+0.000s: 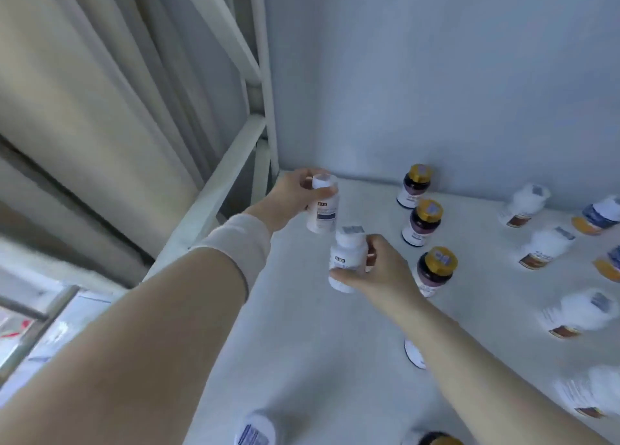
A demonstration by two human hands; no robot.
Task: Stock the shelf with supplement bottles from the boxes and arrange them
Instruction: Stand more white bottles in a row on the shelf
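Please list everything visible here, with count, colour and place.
upper held bottle: one, white, above the shelf's back left.
lower held bottle: one, white, nearer.
gold-capped bottles: three, dark, a row mid-shelf; a fourth at bottom edge.
white-capped bottles: four, white with brown band, right of that row.
blue-labelled bottles: two, blue and orange, right edge.
bottom-edge bottle: one, white, blue label.
shelf: one, white.
curtain: one, beige, left.
left hand: grips the upper held bottle.
right hand: grips the lower held bottle.

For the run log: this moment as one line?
left hand: grips white bottle, back-left of shelf | right hand: grips second white bottle in front | gold-capped bottles: upright row at right
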